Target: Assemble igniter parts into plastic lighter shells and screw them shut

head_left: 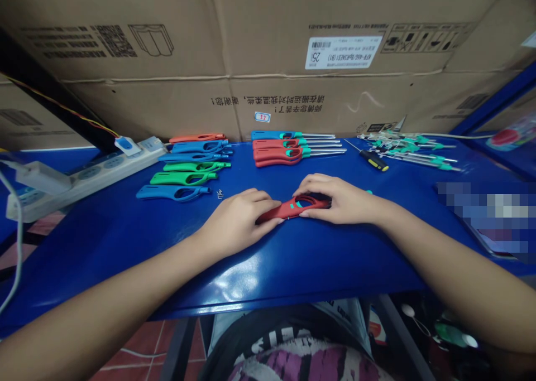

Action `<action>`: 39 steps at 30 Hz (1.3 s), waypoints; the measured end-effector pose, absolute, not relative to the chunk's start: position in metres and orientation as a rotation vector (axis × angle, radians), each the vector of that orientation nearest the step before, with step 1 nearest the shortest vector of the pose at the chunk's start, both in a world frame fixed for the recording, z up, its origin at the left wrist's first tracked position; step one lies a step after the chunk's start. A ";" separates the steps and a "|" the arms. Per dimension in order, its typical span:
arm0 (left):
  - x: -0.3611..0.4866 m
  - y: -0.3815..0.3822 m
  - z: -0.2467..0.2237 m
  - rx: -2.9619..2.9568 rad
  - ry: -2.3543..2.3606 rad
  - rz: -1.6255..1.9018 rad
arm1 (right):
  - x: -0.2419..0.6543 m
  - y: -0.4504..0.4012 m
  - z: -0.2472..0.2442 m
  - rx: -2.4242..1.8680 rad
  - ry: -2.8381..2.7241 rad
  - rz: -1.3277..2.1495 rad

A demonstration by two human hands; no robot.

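A red lighter body (287, 209) with a teal trigger lies across the middle of the blue table, gripped at both ends. My left hand (240, 219) pinches its left end between thumb and fingers. Around its right end, by the trigger loop, my right hand (335, 199) is closed. Small screws (220, 193) lie just left of my left hand. Farther back, red and blue lighters (278, 152) with metal tubes rest in a stack. To the left is a row of orange, blue and green lighter shells (184, 177).
A screwdriver (374, 160) lies at the back right beside a pile of metal tubes with teal parts (419, 149). A white power strip (92, 174) runs along the left. A cardboard box (259, 46) walls off the back. At right lies a blurred flat device (489, 225).
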State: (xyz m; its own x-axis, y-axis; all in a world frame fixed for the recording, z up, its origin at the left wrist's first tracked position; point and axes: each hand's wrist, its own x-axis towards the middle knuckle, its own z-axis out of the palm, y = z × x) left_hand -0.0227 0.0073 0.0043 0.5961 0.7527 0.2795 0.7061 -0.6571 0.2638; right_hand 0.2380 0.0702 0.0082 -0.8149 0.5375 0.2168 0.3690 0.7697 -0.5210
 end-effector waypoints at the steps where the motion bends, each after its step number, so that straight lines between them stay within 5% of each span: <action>1: -0.023 0.007 0.005 2.695 1.237 0.573 | 0.238 0.070 0.009 -0.692 -2.605 0.658; 24: -0.016 0.003 0.001 2.892 1.318 0.382 | 0.236 0.064 0.004 -0.744 -2.791 0.356; 39: -0.027 0.019 -0.007 2.645 1.152 0.795 | 0.232 0.059 0.009 -0.832 -2.656 0.220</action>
State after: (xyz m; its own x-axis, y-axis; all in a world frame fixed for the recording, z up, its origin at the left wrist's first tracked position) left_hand -0.0267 0.0192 -0.0070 0.5649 0.7163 0.4097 0.6376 -0.6940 0.3344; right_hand 0.2320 0.0587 0.0092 -0.7673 0.5767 0.2803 0.5229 0.8158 -0.2472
